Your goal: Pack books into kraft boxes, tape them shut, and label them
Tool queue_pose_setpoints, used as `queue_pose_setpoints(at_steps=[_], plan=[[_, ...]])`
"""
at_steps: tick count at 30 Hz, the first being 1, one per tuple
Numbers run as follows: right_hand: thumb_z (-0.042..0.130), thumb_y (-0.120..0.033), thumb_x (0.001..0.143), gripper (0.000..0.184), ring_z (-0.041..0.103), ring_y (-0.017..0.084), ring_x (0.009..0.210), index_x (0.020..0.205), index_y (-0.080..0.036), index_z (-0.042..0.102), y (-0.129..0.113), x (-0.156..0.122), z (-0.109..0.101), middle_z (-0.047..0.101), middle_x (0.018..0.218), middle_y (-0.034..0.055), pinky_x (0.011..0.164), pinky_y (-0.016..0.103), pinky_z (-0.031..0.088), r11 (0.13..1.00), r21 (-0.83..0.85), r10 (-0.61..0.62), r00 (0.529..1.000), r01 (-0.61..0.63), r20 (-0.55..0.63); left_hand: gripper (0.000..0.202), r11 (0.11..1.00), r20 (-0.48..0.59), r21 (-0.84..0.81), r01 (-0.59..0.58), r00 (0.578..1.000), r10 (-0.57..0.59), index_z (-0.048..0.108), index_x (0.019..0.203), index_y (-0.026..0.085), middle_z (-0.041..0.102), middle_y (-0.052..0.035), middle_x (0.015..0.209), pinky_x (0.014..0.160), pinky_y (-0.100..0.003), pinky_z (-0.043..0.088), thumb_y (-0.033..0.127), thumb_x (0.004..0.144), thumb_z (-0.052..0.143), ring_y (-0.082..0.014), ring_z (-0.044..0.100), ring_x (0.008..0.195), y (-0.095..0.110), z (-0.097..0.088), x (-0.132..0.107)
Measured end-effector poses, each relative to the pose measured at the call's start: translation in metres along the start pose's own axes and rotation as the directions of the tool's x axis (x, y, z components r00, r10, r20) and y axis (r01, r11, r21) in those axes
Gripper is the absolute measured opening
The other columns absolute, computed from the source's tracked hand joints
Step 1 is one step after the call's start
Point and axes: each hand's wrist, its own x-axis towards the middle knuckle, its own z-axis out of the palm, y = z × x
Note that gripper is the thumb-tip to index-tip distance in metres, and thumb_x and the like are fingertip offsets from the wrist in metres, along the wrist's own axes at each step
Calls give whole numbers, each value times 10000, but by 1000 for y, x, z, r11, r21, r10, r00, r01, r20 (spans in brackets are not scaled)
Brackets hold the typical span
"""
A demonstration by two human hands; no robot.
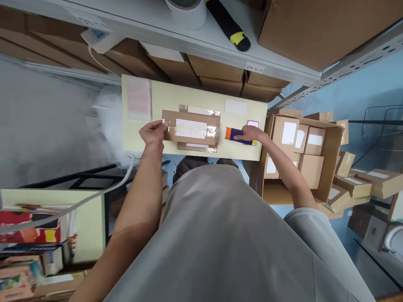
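A person in grey stands at a pale yellow worktop (141, 142), across the middle of the frame. The task's main article, a brown taped parcel (191, 131), lies at the centre; a white label (190, 128) and shiny clear tape cover its upper face. More taped cardboard shows along its upper and lower edges, whether flaps or another box one cannot tell. The left hand (153, 131) pinches the parcel's left end between thumb and fingers. The right hand (249, 133), right of centre, is closed around a dark blue and orange object (236, 134), its orange end near the parcel. Beside this hand lies a phone (253, 123) with a lit screen. A pinkish sheet (139, 100) occupies the worktop's upper left corner. Right of the worktop, a large open carton (330, 167) contains small labelled boxes (311, 170). At the top, a grey shelf (138, 27) bears a white roll (190, 16) and a black-and-yellow handle (228, 26).
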Motion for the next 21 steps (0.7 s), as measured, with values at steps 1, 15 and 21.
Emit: queue_pose_setpoints(at_steps=[1, 15, 21], plan=[[784, -634, 1047, 529, 825, 318, 986, 1142, -116, 833, -5, 3, 4, 874, 1058, 178, 852, 369, 595, 999, -32, 23, 999, -24, -35, 221, 1000, -18, 1, 14, 1000, -14, 713, 820, 154, 646, 52, 719, 1061, -403, 632, -44, 811, 811, -126, 622, 743, 0, 1, -2], [573, -305, 1154, 487, 782, 414, 1210, 1488, 45, 622, -72, 78, 124, 814, 1227, 337, 1124, 545, 541, 958, 142, 287, 829, -250, -480, 179, 999, -24, 31, -13, 1000, 13, 813, 1049, 84, 754, 6, 932, 932, -301, 588, 9, 894, 861, -109, 605, 768, -9, -9, -6], [403, -285, 1190, 488, 669, 388, 1419, 1560, 3, 540, -78, 106, 172, 732, 1452, 329, 1263, 535, 442, 926, 313, 360, 744, -211, -563, 183, 990, 52, 93, -106, 994, 101, 810, 1097, 68, 785, -44, 1017, 905, -304, 588, 52, 915, 827, -124, 628, 790, -14, -31, 26]])
